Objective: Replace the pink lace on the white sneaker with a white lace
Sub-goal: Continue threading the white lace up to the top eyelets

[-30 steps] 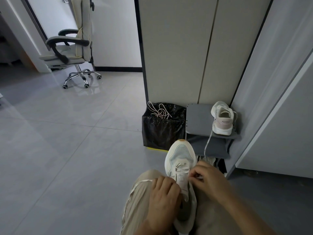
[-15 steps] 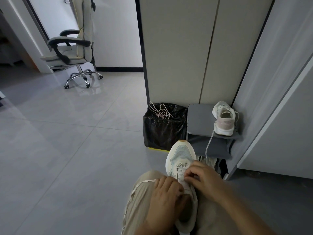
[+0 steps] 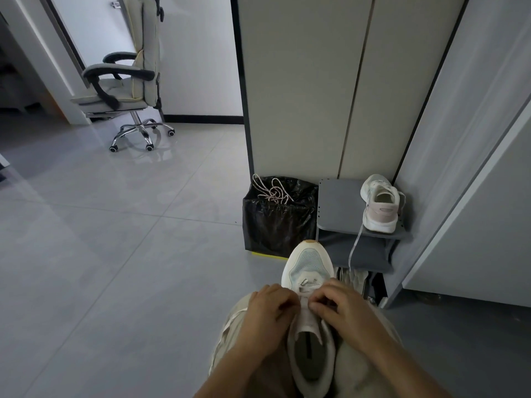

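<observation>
Sneaker (image 3: 309, 262) on the lap, toe pointing away, held between the two hands. The left hand (image 3: 267, 314) has moved up from the collar to the eyelets, fingers curled over the shoe's left edge. The right hand (image 3: 342, 308), fingers bent, seems to pinch the white lace (image 3: 309, 282) at the tongue. The pink lace (image 3: 271, 192) lies on the bin (image 3: 275, 225), well beyond both hands. Judged stage: old lace removed, relacing under way.
</observation>
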### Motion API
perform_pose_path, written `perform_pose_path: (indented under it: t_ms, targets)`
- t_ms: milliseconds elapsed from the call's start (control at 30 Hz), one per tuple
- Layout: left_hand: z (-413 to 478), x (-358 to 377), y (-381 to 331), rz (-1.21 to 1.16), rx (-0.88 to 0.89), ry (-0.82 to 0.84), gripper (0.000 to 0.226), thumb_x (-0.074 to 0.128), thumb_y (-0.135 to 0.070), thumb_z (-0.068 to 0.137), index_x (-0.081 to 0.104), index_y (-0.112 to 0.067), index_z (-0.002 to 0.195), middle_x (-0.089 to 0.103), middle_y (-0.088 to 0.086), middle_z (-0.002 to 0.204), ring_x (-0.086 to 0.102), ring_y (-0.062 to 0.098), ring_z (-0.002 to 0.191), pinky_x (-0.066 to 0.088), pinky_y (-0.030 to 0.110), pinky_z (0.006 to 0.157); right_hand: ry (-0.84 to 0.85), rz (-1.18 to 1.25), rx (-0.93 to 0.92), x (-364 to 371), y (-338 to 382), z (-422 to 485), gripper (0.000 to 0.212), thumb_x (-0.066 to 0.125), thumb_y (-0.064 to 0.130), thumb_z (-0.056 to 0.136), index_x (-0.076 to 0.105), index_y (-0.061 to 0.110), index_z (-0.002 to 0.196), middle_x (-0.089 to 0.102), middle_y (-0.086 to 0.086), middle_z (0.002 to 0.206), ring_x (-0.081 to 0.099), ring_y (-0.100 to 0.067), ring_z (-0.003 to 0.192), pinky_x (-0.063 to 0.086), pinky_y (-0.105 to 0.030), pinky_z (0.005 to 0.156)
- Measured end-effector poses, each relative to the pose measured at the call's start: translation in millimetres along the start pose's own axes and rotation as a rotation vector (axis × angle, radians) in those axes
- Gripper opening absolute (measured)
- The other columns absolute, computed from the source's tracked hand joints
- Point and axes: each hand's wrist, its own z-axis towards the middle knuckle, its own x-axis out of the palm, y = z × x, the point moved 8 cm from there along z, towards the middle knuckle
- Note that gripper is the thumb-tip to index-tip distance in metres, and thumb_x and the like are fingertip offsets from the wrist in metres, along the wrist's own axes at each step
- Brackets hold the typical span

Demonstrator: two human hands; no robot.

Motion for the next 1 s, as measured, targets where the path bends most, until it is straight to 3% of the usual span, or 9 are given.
perform_pose_path:
  t_ms: [100, 200, 467, 567, 667, 733, 800, 900, 1000]
  targets:
    - [-11, -43, 17, -0.299, -0.140, -0.184, 0.027, 0.061, -0.011, 0.079, 0.063, -0.036, 0.071, 0.063, -0.017, 0.073, 0.054, -0.003, 0.068, 0.039, 0.009, 0.066, 0.096, -0.041, 0.064, -2, -2, 1, 0.021, 0.064, 0.023, 0.084, 0.057, 0.032, 0.102, 0.055, 0.019, 0.086, 0.055, 0.000, 0.083, 0.044, -0.014, 0.072]
    - [-35, -108, 50, -0.595, -0.238, -0.428, 0.026, 0.056, 0.012, 0.081, 0.060, -0.013, 0.072, 0.059, -0.009, 0.063, 0.051, 0.002, 0.062, 0.042, 0.011, 0.061, 0.070, -0.177, 0.029, -14, -5, 7, 0.028, 0.064, 0.016, 0.080, 0.059, 0.028, 0.105, 0.057, 0.020, 0.079, 0.057, -0.001, 0.075, 0.042, -0.014, 0.072]
    - [-175, -226, 220, -0.624, -0.864, -1.043, 0.027, 0.045, -0.005, 0.093, 0.048, -0.018, 0.069, 0.054, -0.012, 0.040, 0.051, -0.003, 0.037, 0.038, 0.004, 0.037, -0.182, 0.173, 0.088, -20, -10, 12, 0.032, 0.057, -0.002, 0.085, 0.055, 0.024, 0.103, 0.063, 0.011, 0.093, 0.055, 0.002, 0.089, 0.042, -0.007, 0.076]
    - [-179, -203, 246, -0.427, -1.043, -0.896, 0.011, 0.050, -0.001, 0.091, 0.051, -0.007, 0.082, 0.059, 0.000, 0.046, 0.054, 0.000, 0.038, 0.047, 0.019, 0.042, -0.220, 0.247, 0.138, -15, -14, 12, 0.031, 0.053, -0.004, 0.087, 0.056, 0.023, 0.102, 0.063, 0.009, 0.093, 0.055, 0.000, 0.087, 0.045, -0.011, 0.074]
    - [-146, -174, 228, 0.014, -1.040, -0.599, 0.021, 0.066, 0.000, 0.081, 0.058, 0.004, 0.100, 0.062, 0.031, 0.092, 0.062, 0.036, 0.090, 0.046, 0.048, 0.083, -0.275, 0.250, 0.166, -13, -18, 10, 0.037, 0.053, -0.002, 0.087, 0.054, 0.034, 0.094, 0.061, 0.009, 0.095, 0.055, -0.002, 0.086, 0.046, -0.013, 0.073]
    - [-103, -153, 181, 0.196, -0.791, -0.547, 0.028, 0.069, -0.001, 0.077, 0.061, 0.003, 0.103, 0.060, 0.027, 0.096, 0.058, 0.041, 0.092, 0.044, 0.048, 0.085, -0.292, 0.199, 0.150, -13, -17, 8, 0.038, 0.055, -0.002, 0.086, 0.053, 0.035, 0.089, 0.058, 0.009, 0.094, 0.054, -0.003, 0.084, 0.045, -0.011, 0.071]
    - [-54, -116, 99, 0.066, -0.396, -0.463, 0.014, 0.064, -0.014, 0.079, 0.066, -0.016, 0.093, 0.061, 0.007, 0.088, 0.060, 0.021, 0.084, 0.047, 0.033, 0.079, -0.251, 0.166, 0.148, -11, -16, 6, 0.032, 0.057, -0.002, 0.085, 0.056, 0.031, 0.085, 0.056, 0.008, 0.093, 0.053, -0.003, 0.081, 0.044, -0.011, 0.070]
    - [-7, -36, 1, 0.148, 0.040, -0.062, 0.026, 0.043, -0.039, 0.084, 0.067, -0.028, 0.089, 0.062, -0.009, 0.090, 0.053, 0.001, 0.089, 0.037, 0.019, 0.079, -0.149, 0.134, 0.149, -9, -13, 5, 0.023, 0.060, 0.003, 0.084, 0.059, 0.025, 0.082, 0.055, 0.007, 0.092, 0.052, -0.001, 0.078, 0.043, -0.009, 0.070]
    - [7, 7, -14, 0.429, -0.035, 0.140, 0.031, 0.040, -0.040, 0.093, 0.062, -0.026, 0.110, 0.060, -0.007, 0.109, 0.048, 0.011, 0.106, 0.024, 0.025, 0.087, -0.036, 0.025, 0.123, -6, -11, 2, 0.023, 0.062, 0.009, 0.083, 0.057, 0.031, 0.079, 0.047, 0.009, 0.094, 0.051, 0.000, 0.079, 0.044, -0.011, 0.073]
